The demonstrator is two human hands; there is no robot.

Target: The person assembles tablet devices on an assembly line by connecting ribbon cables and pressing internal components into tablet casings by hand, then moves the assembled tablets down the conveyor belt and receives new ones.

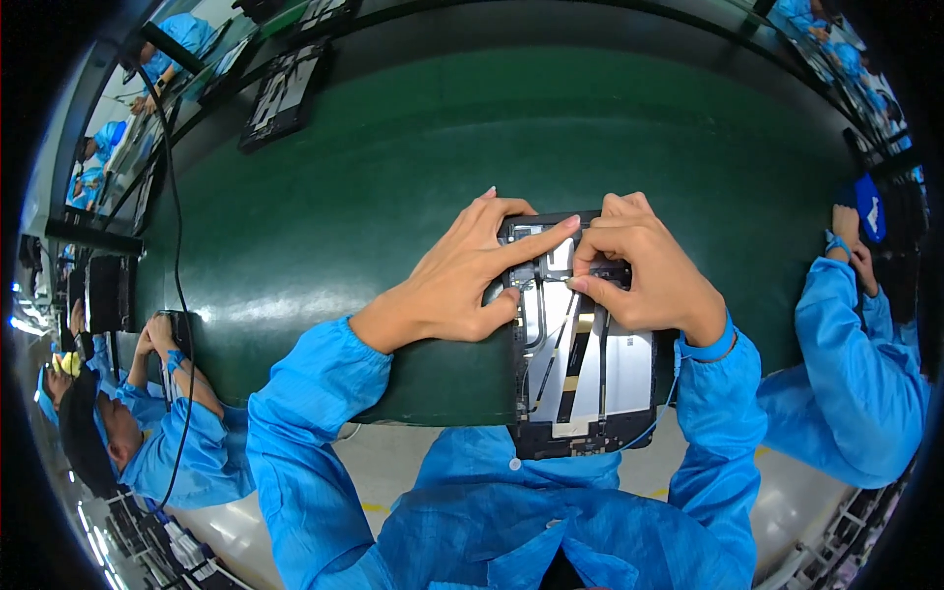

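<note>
An opened tablet (629, 369) lies in front of me, its insides facing up: silver-white battery panels, dark boards and thin black cables. Its lower end reaches past the near edge of the green table. My left hand (457, 261) is spread over the upper left of the tablet, index finger stretched across the top and thumb at the left side. At the upper right, my right hand (644, 261) pinches thumb and forefinger together close to a thin cable (553, 279). What sits between those fingertips is too small to make out. A blue wrist strap (710, 348) circles my right wrist.
The green work surface (393, 128) spreads around the tablet. Another opened device (285, 95) lies at the far left. A black cord (175, 216) hangs down on the left. People in blue sit close by, one sleeve (841, 334) at right and one person's hands (157, 336) at left.
</note>
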